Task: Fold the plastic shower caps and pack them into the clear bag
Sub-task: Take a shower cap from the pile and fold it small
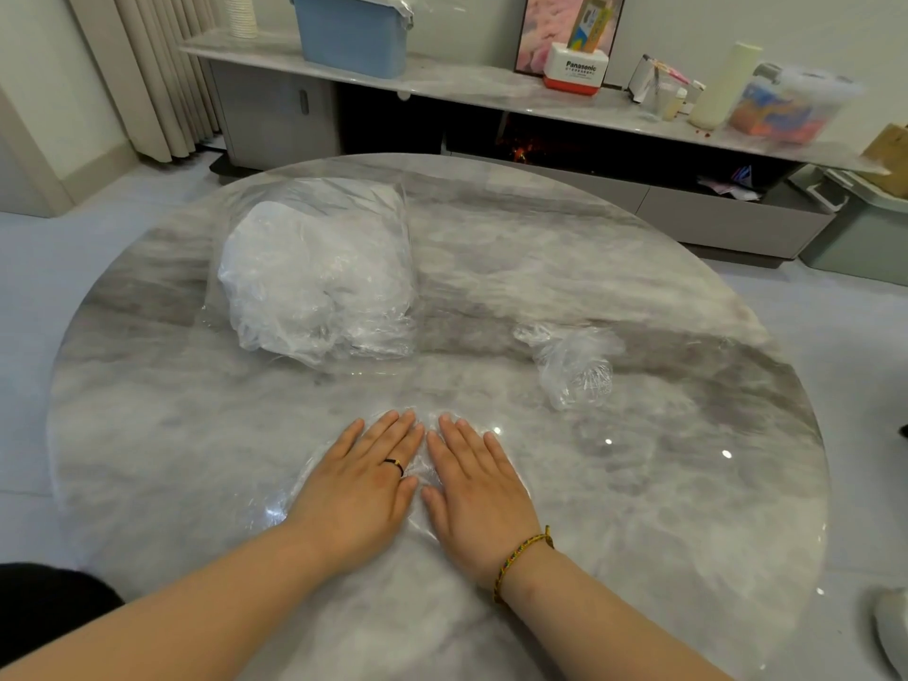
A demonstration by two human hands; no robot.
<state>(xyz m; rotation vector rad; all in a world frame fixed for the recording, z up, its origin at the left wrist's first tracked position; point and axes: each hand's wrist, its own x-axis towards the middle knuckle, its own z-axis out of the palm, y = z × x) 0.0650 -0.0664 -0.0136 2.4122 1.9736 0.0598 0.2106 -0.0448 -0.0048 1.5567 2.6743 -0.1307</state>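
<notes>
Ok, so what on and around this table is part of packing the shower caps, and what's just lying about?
Part of the job: flattened shower cap, pressed by left hand and right hand; crumpled shower cap; clear bag of caps.
Just lying about: blue bin; Panasonic box; cream cylinder; clear lidded tub; paper cup stack.

Round marble table (638,508), long marble sideboard (467,81), pleated curtain (147,76), pale floor (29,336)
</notes>
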